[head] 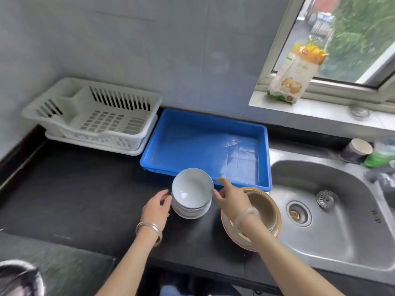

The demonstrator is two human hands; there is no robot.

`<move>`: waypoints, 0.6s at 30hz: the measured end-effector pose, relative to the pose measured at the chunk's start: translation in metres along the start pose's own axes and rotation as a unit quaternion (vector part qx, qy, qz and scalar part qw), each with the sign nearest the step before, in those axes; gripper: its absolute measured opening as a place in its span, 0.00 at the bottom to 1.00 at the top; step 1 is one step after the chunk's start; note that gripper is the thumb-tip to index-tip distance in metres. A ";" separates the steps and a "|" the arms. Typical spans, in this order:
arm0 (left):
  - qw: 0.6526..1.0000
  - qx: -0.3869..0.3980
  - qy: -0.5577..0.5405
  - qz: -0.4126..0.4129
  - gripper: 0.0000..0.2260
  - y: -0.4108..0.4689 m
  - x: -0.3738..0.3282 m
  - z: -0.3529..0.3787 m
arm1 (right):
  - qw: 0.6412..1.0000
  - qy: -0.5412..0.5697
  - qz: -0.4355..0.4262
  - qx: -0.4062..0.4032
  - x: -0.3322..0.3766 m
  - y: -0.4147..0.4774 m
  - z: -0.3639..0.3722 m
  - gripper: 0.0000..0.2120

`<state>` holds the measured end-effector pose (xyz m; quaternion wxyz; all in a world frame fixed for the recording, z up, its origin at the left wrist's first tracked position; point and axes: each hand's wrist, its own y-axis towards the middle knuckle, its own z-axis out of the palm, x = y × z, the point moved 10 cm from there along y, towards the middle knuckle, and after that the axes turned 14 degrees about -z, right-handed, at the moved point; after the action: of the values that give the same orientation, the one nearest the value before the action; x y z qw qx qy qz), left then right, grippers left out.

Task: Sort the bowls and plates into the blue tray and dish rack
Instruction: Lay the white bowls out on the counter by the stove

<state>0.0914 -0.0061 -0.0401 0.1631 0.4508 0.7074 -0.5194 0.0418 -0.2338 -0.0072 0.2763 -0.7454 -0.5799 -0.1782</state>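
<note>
1. Head view, task items: A stack of white bowls [192,196] stands on the black bench [85,195], just in front of the near edge of the blue tray [203,146]. The top bowl sits slightly tilted on the stack.
2. To the right of the white bowls, a stack of tan dishes [265,208] rests at the bench edge, touching the rim of the steel sink [342,184]. It cannot be told whether these are plates or shallow bowls.
3. The blue tray is set against the tiled wall, with nothing in it. Just to its left stands the white dish rack [102,122] on a drip pan, also holding no dishes.
4. Left hand [157,207]: it is placed against the left side of the white bowl stack, its fingers loosely spread and only gently curved. A metal bangle is worn on the wrist.
5. Right hand [229,196]: thumb and forefinger are spread apart at the right rim of the top bowl. Whether the rim is actually gripped cannot be told. The forearm crosses above the tan dishes, and a pale bangle is worn on the wrist.
6. Surroundings: a food bag [295,75] stands on the window sill above the sink, and a cup [357,149] sits behind the sink.
</note>
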 end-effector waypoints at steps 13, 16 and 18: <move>1.000 0.010 -0.022 -0.015 0.12 0.011 -0.003 0.011 | 0.998 -0.065 -0.004 0.016 0.016 0.033 0.007 0.18; 0.998 0.003 -0.046 -0.031 0.11 0.010 -0.002 0.010 | 0.999 -0.033 -0.002 -0.006 0.014 0.032 -0.003 0.18; 0.999 -0.011 -0.032 -0.029 0.12 0.010 -0.006 0.009 | 1.000 0.008 0.003 -0.028 0.010 0.029 -0.011 0.15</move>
<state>0.1008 -0.0162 -0.0455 0.1755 0.4111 0.7204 -0.5302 0.0730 -0.2382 0.0010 0.2604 -0.7534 -0.5697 -0.1999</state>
